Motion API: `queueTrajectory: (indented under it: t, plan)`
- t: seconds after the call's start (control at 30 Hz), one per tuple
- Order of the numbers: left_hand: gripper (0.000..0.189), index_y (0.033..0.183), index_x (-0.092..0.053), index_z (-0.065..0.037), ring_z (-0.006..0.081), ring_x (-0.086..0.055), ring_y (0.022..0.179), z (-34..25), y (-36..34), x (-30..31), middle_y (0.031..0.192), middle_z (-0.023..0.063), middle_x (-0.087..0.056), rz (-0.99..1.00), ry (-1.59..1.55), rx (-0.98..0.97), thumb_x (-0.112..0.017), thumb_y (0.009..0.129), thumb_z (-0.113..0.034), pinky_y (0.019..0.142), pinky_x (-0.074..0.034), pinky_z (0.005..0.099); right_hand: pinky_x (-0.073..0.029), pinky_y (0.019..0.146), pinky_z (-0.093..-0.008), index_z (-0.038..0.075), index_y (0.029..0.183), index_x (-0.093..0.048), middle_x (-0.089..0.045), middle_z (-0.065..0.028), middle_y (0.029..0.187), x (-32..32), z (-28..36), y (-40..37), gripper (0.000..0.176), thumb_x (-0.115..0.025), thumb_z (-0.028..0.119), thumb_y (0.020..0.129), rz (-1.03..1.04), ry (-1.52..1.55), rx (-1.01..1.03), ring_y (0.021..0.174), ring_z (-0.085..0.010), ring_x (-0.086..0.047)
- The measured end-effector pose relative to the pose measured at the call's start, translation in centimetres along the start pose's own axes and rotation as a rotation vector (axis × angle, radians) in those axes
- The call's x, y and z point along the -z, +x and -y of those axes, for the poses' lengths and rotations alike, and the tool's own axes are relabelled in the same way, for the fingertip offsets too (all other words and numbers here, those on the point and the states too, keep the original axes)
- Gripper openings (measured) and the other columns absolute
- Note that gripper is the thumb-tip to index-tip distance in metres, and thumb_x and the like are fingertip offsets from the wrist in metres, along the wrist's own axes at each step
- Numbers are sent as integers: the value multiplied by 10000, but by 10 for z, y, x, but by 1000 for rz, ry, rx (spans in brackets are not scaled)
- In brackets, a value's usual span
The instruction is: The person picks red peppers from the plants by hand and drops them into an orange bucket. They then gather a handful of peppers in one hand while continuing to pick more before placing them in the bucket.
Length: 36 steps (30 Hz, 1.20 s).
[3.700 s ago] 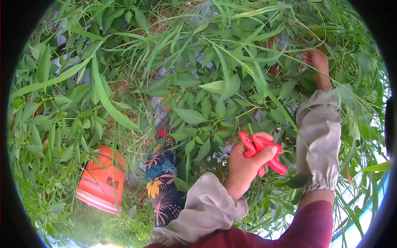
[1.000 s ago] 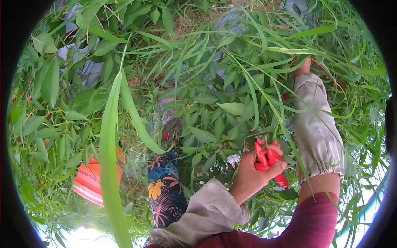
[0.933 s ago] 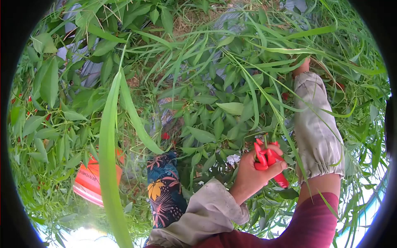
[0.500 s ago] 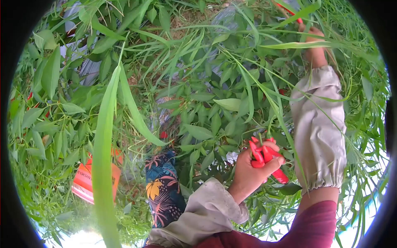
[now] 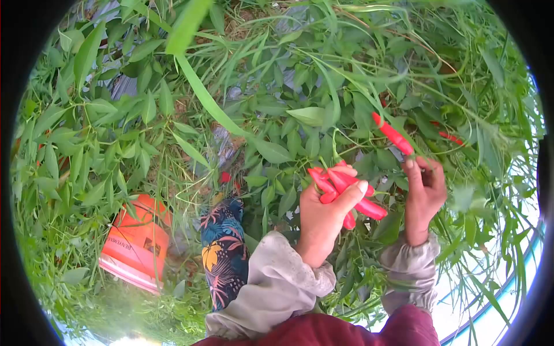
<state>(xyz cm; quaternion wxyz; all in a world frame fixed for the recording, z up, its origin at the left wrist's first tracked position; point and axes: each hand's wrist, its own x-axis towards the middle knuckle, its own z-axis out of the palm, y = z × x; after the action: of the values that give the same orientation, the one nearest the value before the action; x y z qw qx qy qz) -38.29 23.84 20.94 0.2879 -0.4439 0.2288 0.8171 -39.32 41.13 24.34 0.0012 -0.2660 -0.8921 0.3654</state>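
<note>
My left hand (image 5: 320,225) is closed around a bunch of several red chili peppers (image 5: 369,209), some with green stems poking up past the thumb. To its right, my right hand (image 5: 424,193) pinches a single red chili pepper (image 5: 393,135) by one end between thumb and fingers. That pepper points up and to the left, above the bunch. Leafy green chili plants (image 5: 274,151) surround both hands. Another red pepper (image 5: 450,137) shows among the leaves beyond my right hand.
An orange container (image 5: 135,245) with printed lettering sits in the weeds at the left. A leg in patterned fabric (image 5: 224,251) is beside it. Long grass blades (image 5: 210,104) cross the view. Silvery sheeting (image 5: 124,86) shows through the leaves. A blue curved edge (image 5: 490,300) lies at lower right.
My right hand has come back from the far upper right, bringing a red chili pepper close to my left hand. My left hand, still gripping its bunch, appears slightly further left.
</note>
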Motion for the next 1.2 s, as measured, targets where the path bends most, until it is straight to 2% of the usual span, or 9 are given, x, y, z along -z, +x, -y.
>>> queueTrajectory:
  t: [0.3,0.43,0.5,0.67,0.83,1.03,1.1,1.17,1.2]
  plan:
    - [525,1221,-521,31,292,-581,1114,1,-21,70,1199,165,-587,376,-5,4,-718,821,-246,1017,-429,438,-544,814,-404,11,868,-600,-655,-197,1059,1,35,-99,214,-727,-44,705,420,-44,583,1003,-372,-649]
    - [568,1272,-473,69,349,-557,1149,-23,-58,102,1215,198,-569,387,32,71,-690,796,-152,1041,-410,454,-528,855,-416,27,891,-590,-649,-155,1067,-7,52,-152,253,-728,-28,686,549,-5,579,1015,-359,-634]
    - [442,1138,-577,47,240,-628,997,-36,-80,112,1060,143,-643,353,84,57,-709,745,-107,931,-482,378,-521,867,-414,32,895,-589,-642,-141,1079,-8,74,-169,256,-728,-16,685,579,-12,587,1025,-350,-626]
    - [481,1138,-572,52,348,-601,1070,-112,-173,160,1147,203,-599,336,91,-278,-684,704,-122,1017,-422,474,-504,873,-387,40,1007,-610,-606,-119,1142,-14,149,-205,307,-725,71,724,783,90,638,1051,-327,-598]
    - [585,1307,-429,53,351,-566,1141,-192,-305,263,1219,215,-567,-183,325,-604,-622,763,-41,1004,-454,481,-498,836,-411,19,1001,-629,-649,-140,1033,-12,153,-232,248,-692,61,765,874,78,529,962,-322,-618]
    - [334,1025,-640,37,214,-670,776,-212,-327,454,903,90,-693,-916,541,-691,-772,733,-60,766,-540,362,-502,783,-402,8,953,-641,-667,-150,922,4,98,-226,164,-662,32,792,783,-39,478,865,-335,-637]
    - [391,1148,-600,15,210,-652,878,-217,-312,475,962,104,-684,-1145,835,-221,-724,805,-128,812,-510,327,-504,774,-397,14,949,-644,-667,-150,918,7,87,-227,161,-664,34,790,780,-63,372,864,-332,-637]
    - [348,1164,-597,-1,191,-629,919,-212,-298,631,971,74,-675,-1048,1118,-172,-674,849,-128,852,-488,307,-505,770,-398,22,945,-647,-668,-152,914,17,81,-218,154,-660,33,792,777,-113,299,865,-328,-638]
    - [339,1156,-598,-1,186,-627,922,-211,-257,615,984,76,-671,-1064,1292,-128,-674,850,-125,850,-488,307,-515,726,-343,25,957,-653,-662,-132,903,20,77,-213,141,-637,22,817,745,-109,359,813,-276,-644]
